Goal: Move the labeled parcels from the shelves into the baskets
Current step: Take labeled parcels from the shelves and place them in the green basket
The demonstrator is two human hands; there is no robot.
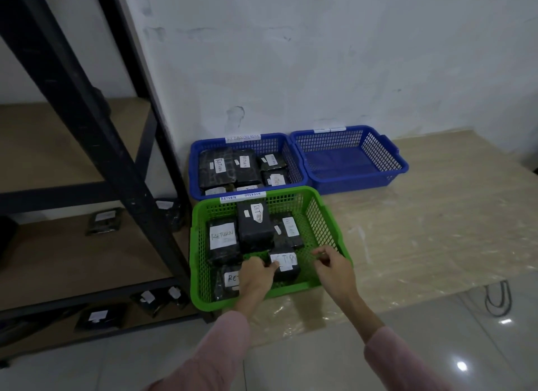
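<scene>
**A:** Parcel status?

**B:** front parcel [286, 270] is in the green basket [320, 222], front-middle, lying flat. Black wrap, white label w/ handwritten "RETURN". left hand [256, 277]: grip is closed on the parcel's left edge, fingertips at the label corner. right hand [332, 267]: grip is slack, fingers loosely curled, holds nothing, above the basket's front-right rim.

**A:** Others in there?

**B:** 4 more black parcels. The big-label one [222, 239] sits at the left. One [255, 224] sits at mid-back, tilted on its neighbours. One [288, 230] is at the right. One [230, 280] is at front-left, partly under the left wrist. Tape strip [241, 196] on the back rim reads "RETURN OVERDUE".

**A:** Edges, room?

**B:** The basket's right third shows bare mesh floor. The rack upright [87, 128] stands just beside its left wall. The blue basket [194, 172] w/ parcels touches its back rim, and the 2nd blue basket [398, 157] sits beside that one on the right. There's open plastic sheet [436, 216] to the right.

**A:** Materials?

**B:** The baskets are rectangular moulded plastic lattice w/ rounded corners. The rack is black metal w/ tan boards and has shelf parcels [104, 222] on the lower levels. The floor tiles [320, 361] are glossy and the wall [320, 56] is white and scuffed.
</scene>
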